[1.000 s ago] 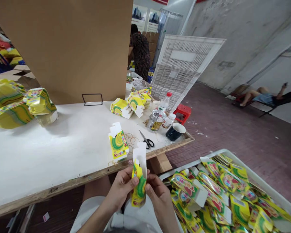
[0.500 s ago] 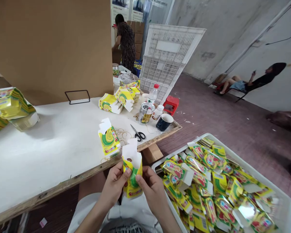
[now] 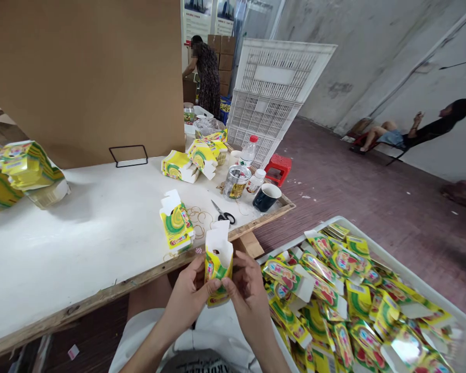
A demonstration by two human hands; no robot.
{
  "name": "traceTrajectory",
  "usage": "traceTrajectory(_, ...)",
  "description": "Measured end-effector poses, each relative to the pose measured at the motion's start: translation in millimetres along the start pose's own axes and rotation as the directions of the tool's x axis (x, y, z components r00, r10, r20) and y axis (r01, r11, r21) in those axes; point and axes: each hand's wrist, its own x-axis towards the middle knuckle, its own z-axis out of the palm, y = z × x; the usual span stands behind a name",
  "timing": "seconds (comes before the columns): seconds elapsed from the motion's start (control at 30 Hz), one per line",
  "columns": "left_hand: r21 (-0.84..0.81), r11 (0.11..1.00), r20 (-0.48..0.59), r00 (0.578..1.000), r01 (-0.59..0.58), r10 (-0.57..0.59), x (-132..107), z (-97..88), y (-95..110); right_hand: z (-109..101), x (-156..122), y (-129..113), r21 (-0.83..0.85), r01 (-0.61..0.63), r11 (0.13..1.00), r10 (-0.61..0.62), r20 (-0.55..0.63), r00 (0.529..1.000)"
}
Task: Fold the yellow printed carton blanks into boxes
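Note:
Between my two hands, over my lap at the table's front edge, is a small yellow-green printed carton (image 3: 219, 261) with its white top flaps standing up and its top end open. My left hand (image 3: 196, 287) grips its left side, thumb across the front. My right hand (image 3: 246, 290) holds the right side, thumb on the lower front and the other fingers partly behind it. Just beyond, on the white table, lie similar cartons (image 3: 176, 228) in a small stack. Rubber bands (image 3: 202, 220) and black-handled scissors (image 3: 224, 213) are beside that stack.
A white bin (image 3: 344, 220) full of flat printed cartons stands at my right. A dark mug (image 3: 264, 199), a clear jar (image 3: 236, 184) and bottles occupy the table's right corner. More cartons (image 3: 42, 171) sit at the left. Two other people are farther off.
The carton in my hands has shifted slightly right and up and is turned a little. My thumbs have come closer together on its lower front. The whole view has shifted slightly.

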Motion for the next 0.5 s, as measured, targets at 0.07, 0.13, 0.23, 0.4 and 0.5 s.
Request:
traceTrajectory(0.07,0.126,0.992,-0.011,1.000,-0.027,0.028,0,-1.0,0,-3,2,-3,-0.159,0.118,0.980,-0.116,0.022,0.993)
traceTrajectory(0.13,0.271,0.960,-0.020,0.997,-0.072,0.080,0,-0.9,1,-4,6,-6,-0.277,0.197,0.940,-0.178,0.093,0.980)
traceTrajectory(0.23,0.404,0.902,0.023,0.988,-0.152,0.156,-2,0.8,3,-4,11,-10,-0.323,0.223,0.920,-0.178,0.163,0.970)
traceTrajectory(0.4,0.386,0.903,0.081,0.982,-0.188,0.170,-6,1.2,6,1,12,-16,-0.258,0.219,0.941,-0.178,0.175,0.968)
traceTrajectory(0.5,0.319,0.935,0.041,0.988,-0.154,0.148,-5,0.7,5,4,8,-14,-0.266,0.219,0.939,-0.183,0.151,0.971)
